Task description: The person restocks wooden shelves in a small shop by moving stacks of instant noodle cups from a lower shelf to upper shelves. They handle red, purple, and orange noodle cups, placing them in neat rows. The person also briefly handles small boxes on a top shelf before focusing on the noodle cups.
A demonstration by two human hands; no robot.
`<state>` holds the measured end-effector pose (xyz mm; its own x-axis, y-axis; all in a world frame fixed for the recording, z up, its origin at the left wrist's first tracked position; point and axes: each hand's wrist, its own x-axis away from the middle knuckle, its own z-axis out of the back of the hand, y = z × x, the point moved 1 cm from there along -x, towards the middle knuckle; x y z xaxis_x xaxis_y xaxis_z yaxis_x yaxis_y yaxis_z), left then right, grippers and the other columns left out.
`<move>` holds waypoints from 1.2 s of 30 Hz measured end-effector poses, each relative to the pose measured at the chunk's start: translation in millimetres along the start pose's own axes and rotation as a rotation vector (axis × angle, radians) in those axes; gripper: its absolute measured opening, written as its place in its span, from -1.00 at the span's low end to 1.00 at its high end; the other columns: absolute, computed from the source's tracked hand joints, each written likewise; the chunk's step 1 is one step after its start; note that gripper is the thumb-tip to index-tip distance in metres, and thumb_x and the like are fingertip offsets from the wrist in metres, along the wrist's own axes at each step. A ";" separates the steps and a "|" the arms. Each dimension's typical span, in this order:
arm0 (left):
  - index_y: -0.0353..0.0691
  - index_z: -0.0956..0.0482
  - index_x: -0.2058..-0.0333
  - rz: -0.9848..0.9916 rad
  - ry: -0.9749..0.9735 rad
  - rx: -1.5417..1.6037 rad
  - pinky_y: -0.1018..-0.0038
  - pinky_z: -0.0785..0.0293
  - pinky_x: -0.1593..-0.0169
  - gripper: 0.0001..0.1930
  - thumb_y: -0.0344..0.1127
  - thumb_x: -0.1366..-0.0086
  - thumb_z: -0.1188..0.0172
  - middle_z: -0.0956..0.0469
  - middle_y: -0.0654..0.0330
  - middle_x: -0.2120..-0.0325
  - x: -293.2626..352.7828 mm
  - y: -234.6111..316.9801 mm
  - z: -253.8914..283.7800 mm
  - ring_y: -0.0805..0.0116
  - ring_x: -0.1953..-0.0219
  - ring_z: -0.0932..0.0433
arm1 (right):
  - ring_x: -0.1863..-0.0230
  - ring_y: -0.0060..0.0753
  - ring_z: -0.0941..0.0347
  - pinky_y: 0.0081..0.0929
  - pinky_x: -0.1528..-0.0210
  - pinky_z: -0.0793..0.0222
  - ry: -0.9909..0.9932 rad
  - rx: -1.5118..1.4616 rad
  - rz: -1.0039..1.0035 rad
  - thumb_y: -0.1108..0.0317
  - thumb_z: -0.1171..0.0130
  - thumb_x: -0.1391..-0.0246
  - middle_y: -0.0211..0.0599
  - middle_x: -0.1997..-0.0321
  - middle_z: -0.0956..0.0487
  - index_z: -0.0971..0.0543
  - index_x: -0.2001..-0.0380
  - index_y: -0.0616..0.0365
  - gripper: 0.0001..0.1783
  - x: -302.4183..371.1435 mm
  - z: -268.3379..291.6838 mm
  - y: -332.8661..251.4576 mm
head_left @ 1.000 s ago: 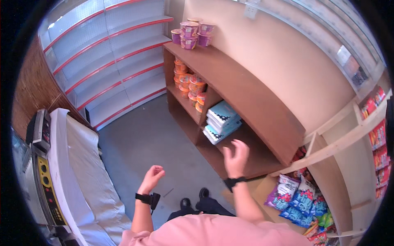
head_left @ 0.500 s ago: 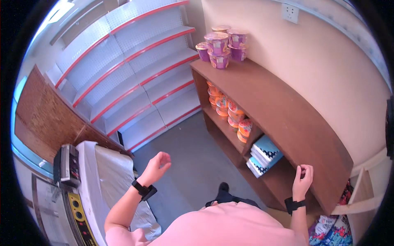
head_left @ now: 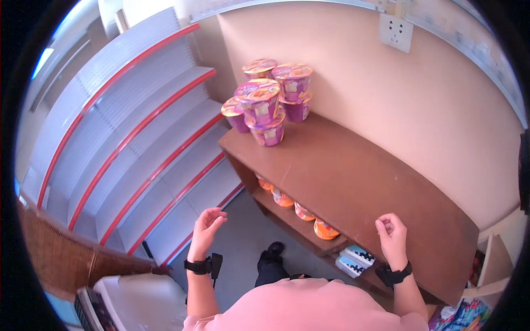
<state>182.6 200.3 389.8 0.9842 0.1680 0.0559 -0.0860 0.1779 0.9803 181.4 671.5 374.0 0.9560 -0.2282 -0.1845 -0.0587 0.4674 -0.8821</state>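
Note:
My left hand hangs in the air over the grey floor, its fingers loosely curled and nothing in it. My right hand is above the front part of a brown wooden cabinet's top, also empty, with fingers loosely bent and the thumb apart. I cannot tell whether it touches the wood. At the far left end of that top, several purple instant noodle cups stand, some stacked in twos. Orange noodle cups sit on the shelf inside, partly hidden by the top. Right of them lie blue-and-white packs.
White metal shelving with red edge strips stands along the left. A woven brown panel and a white-covered surface are at the lower left. Colourful packages lie at the lower right. A socket is on the wall.
My body has moved nearer to the cabinet, and the purple cups appear larger and lower in view. My right hand has come in over the cabinet top. Both hands stay empty.

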 end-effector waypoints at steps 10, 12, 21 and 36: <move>-0.32 -0.40 0.08 -0.067 -0.252 0.166 0.55 -0.39 0.11 -0.72 -0.34 -0.28 -0.09 -0.55 0.14 0.19 -204.8 29.6 1.3 0.42 0.18 -0.52 | 0.57 -0.65 -0.41 -0.69 0.59 -0.23 -0.091 -0.381 -0.185 0.22 0.07 -0.23 -0.38 0.47 -0.55 -0.48 0.37 0.15 -0.75 -202.3 -158.0 -44.6; -0.31 -0.39 0.09 -0.048 -0.312 0.180 0.53 -0.41 0.10 -0.74 -0.32 -0.30 -0.06 -0.54 0.15 0.21 -231.0 42.8 0.3 0.42 0.18 -0.52 | 0.59 -0.62 -0.41 -0.67 0.60 -0.24 -0.035 -0.353 -0.186 0.18 0.06 -0.23 -0.36 0.48 -0.55 -0.49 0.36 0.15 -0.73 -252.2 -188.8 -54.8; -0.28 -0.39 0.15 0.223 -0.501 0.207 0.50 -0.50 0.19 -0.72 -0.16 -0.38 0.06 -0.53 0.12 0.27 -304.0 60.7 -13.1 0.36 0.23 -0.56 | 0.66 -0.62 -0.33 -0.64 0.71 -0.13 -0.062 -0.194 -0.405 -0.09 0.19 -0.23 -0.43 0.64 -0.43 -0.45 0.45 0.11 -0.51 -376.3 -256.2 -58.7; -0.22 -0.35 0.34 0.227 -0.444 0.245 0.59 -0.46 0.54 -0.81 -0.22 -0.36 0.03 -0.50 0.25 0.48 -320.0 60.2 -36.5 0.45 0.53 -0.56 | 0.69 -0.68 -0.18 -0.65 0.69 -0.07 -0.131 -0.171 -0.306 0.13 0.11 -0.25 -0.51 0.64 -0.35 -0.45 0.44 0.14 -0.67 -372.0 -256.6 -68.3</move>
<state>-143.2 192.7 424.0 0.9203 -0.2584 0.2938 -0.3175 -0.0545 0.9467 -244.0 505.4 391.6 0.9647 -0.2190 0.1465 0.1991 0.2421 -0.9496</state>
